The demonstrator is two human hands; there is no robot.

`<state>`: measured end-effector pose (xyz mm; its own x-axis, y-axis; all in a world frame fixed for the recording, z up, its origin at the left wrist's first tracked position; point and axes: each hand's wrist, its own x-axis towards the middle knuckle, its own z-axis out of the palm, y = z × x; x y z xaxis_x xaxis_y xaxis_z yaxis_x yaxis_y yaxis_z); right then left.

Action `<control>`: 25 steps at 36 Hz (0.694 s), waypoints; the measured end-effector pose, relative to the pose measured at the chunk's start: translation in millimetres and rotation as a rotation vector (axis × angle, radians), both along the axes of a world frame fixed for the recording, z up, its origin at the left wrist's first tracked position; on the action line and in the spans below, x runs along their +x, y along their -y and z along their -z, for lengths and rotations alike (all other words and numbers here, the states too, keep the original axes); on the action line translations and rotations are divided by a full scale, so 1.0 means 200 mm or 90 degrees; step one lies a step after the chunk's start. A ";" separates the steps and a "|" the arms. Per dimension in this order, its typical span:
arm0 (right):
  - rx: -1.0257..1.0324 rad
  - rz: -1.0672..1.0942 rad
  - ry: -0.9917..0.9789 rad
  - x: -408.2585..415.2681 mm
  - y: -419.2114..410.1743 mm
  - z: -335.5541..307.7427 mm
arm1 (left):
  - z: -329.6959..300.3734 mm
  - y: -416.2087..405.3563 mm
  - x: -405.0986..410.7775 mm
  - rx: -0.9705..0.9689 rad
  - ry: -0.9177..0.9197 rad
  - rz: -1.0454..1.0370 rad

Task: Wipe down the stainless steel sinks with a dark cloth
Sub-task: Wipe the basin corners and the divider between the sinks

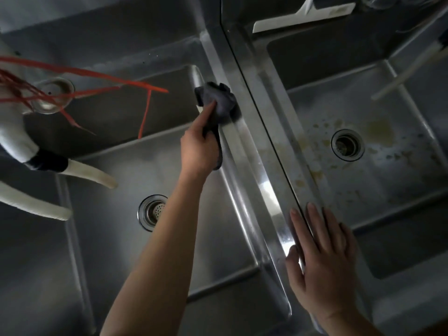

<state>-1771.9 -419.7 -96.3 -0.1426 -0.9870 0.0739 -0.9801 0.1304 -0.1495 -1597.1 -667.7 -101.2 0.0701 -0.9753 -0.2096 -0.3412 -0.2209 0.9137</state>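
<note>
From my head cam: left hand (199,151) grips the dark cloth (218,101), bunched up on the steel rim (244,151) between the two sinks. Right hand (320,260) lies flat, fingers spread, on that rim nearer me. Right sink (378,180) looks stained.

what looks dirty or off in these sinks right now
The right sink has yellowish-brown stains spattered over its floor around the drain, unlike the cleaner left sink. The left hand presses the dark cloth on the dividing rim, away from them.
</note>
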 end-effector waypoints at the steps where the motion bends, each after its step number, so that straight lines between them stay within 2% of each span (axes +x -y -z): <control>1: 0.006 0.001 0.001 0.00 0.00 0.00 | -0.02 0.01 0.00 -0.012 0.064 0.029; 5: 0.027 0.004 -0.006 0.01 0.01 -0.01 | -0.10 0.08 0.00 -0.035 0.253 0.146; 12: 0.037 0.021 -0.001 0.03 0.01 -0.04 | -0.23 0.03 0.00 0.009 0.356 0.265; 17: 0.050 0.029 0.003 0.05 0.01 -0.06 | -0.27 -0.31 0.00 0.053 0.328 0.337; 21: 0.096 0.031 0.013 0.06 0.01 -0.11 | -0.30 -0.61 0.05 0.103 0.304 0.469; 23: 0.155 0.045 0.023 0.07 0.01 -0.15 | -0.34 -0.69 0.11 0.139 0.253 0.523; 25: 0.230 0.078 0.021 0.09 0.03 -0.20 | -0.39 -0.74 0.21 0.199 0.154 0.510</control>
<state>-1753.4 -425.4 -56.0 -0.2576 -0.9241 -0.2822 -0.9493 0.2965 -0.1044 -1555.4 -520.3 -23.9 -0.5311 -0.6512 -0.5421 -0.6757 -0.0606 0.7347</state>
